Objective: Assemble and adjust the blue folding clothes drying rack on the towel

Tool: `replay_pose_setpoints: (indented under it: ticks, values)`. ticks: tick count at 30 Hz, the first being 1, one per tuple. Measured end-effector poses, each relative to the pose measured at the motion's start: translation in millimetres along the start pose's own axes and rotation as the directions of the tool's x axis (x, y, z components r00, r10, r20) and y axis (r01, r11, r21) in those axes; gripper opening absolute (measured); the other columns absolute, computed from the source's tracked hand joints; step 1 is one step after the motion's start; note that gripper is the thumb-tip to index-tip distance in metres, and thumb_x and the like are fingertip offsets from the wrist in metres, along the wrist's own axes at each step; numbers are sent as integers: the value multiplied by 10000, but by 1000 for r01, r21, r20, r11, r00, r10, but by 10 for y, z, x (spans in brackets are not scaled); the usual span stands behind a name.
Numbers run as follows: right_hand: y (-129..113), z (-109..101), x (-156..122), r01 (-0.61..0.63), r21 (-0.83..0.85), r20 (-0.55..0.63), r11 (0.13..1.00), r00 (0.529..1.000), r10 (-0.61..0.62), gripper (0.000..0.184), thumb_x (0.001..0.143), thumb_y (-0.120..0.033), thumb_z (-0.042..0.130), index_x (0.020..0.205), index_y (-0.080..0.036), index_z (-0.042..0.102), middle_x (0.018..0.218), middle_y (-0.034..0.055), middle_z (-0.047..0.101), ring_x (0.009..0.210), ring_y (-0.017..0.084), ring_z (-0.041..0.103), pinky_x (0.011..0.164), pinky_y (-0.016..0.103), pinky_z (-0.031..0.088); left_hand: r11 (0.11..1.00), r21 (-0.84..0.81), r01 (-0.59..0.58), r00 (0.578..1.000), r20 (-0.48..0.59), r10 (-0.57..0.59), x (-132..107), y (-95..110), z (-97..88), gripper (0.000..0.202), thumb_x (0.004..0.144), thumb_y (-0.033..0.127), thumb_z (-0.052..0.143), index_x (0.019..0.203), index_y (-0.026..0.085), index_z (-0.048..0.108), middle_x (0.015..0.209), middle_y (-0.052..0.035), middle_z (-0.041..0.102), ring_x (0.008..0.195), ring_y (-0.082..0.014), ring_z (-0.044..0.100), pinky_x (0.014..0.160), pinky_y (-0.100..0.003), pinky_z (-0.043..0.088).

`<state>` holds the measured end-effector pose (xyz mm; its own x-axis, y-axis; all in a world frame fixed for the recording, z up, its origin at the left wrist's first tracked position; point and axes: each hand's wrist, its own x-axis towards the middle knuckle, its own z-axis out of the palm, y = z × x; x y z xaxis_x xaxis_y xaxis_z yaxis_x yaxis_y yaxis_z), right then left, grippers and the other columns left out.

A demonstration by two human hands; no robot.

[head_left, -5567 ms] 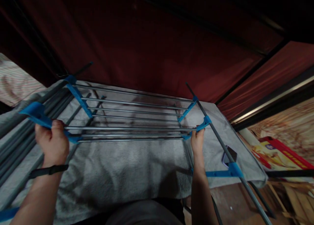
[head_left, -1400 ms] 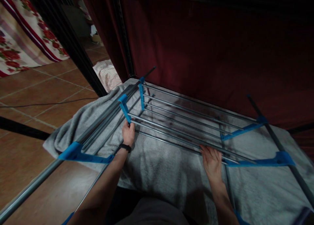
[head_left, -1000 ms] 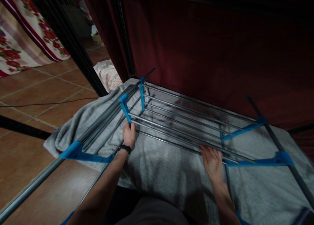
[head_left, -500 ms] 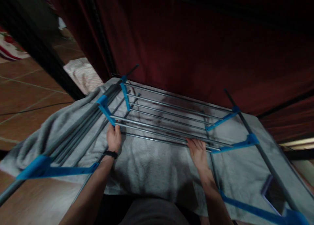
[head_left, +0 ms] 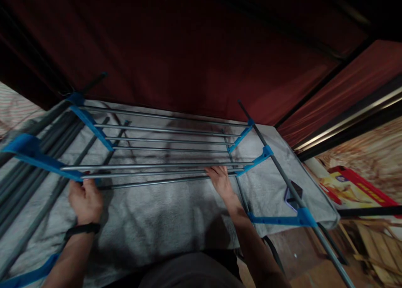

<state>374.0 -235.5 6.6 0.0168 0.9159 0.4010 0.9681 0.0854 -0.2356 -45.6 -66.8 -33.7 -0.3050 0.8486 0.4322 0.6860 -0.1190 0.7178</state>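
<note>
A rack of grey metal tubes (head_left: 176,129) joined by blue plastic brackets lies across a grey blanket (head_left: 163,221). My left hand (head_left: 86,200), with a black band on the wrist, is closed at the near-left blue bracket (head_left: 47,160), where a front tube (head_left: 141,173) meets it. My right hand (head_left: 219,182) has its fingers curled over the front tubes near their right end, close to the near-right blue bracket (head_left: 254,161). Its fingertips are partly hidden behind the tubes. A thicker side tube (head_left: 284,175) runs through the right brackets.
Several loose grey tubes (head_left: 47,135) lie along the left side. A phone (head_left: 292,196) rests on the blanket beneath the right side tube. Dark red curtain fabric (head_left: 176,57) hangs behind. A red and yellow package (head_left: 354,187) sits at the right, beyond the blanket's edge.
My view has swung to the right, so the rack sits further left and the package shows. Both hands stay on the front tubes by the brackets.
</note>
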Motion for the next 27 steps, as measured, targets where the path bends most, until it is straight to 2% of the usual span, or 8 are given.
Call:
replay_pose_setpoints:
  ticks: [5,13,18,21,24,25,26,27]
  values:
    - [26,-9,1,12,-23,-3,1000,1000,-12,265,1014,-222,584,1229,-294,720,1081,30,709,1014,199,603,955,377,456,1000,-4,-18,1000,-12,18,-1,-43,17,421,953,470,417,1091,135,632,796,-10,442,748,-196,418,663,-309,275]
    - [9,-63,12,4,-3,-50,1000,999,-4,262,1043,-273,514,1217,-266,710,1081,50,711,1030,210,607,1002,385,439,999,22,40,999,23,-40,0,-8,-4,409,956,501,399,1085,179,617,766,-24,451,727,-227,435,684,-350,349]
    - [-73,-16,-277,-96,56,-237,994,966,107,317,1038,-261,442,1290,-268,633,1198,67,655,1130,221,587,1026,423,447,997,11,71,996,46,-71,-26,14,-23,425,969,552,400,1142,223,606,795,-46,484,759,-261,474,768,-432,436]
    - [-25,54,-597,-268,80,-368,960,887,278,296,1027,-266,390,1202,-194,616,1140,128,636,1111,264,582,1004,478,454,999,30,13,999,38,-14,-27,-52,-1,471,974,546,373,1195,203,608,787,-37,464,748,-258,475,772,-433,450]
    - [191,102,-857,-513,124,-473,850,722,504,353,967,-321,435,1235,-135,572,1161,200,606,1160,335,544,1018,542,431,998,50,-24,999,32,22,-15,-125,29,479,973,533,367,1191,183,611,780,-32,449,757,-257,474,769,-418,450]
    - [288,110,-909,-577,143,-484,804,668,565,412,939,-327,450,1279,-116,549,1207,223,590,1197,352,525,1033,552,418,998,60,-26,999,27,24,-11,-140,37,478,972,527,366,1185,176,611,785,-33,451,766,-257,476,769,-414,447]
    - [385,114,-941,-619,159,-468,769,638,611,469,915,-326,455,1318,-97,526,1242,239,577,1221,362,515,1040,552,413,997,70,-27,999,21,25,-7,-148,42,480,971,521,363,1184,169,610,794,-34,455,775,-258,480,769,-410,444]
    - [475,116,-957,-646,173,-428,743,630,648,504,899,-324,450,1339,-86,516,1255,244,577,1223,360,522,1036,539,421,997,80,-25,1000,17,24,-5,-151,45,484,970,515,356,1185,163,610,799,-36,458,779,-260,483,766,-406,441]
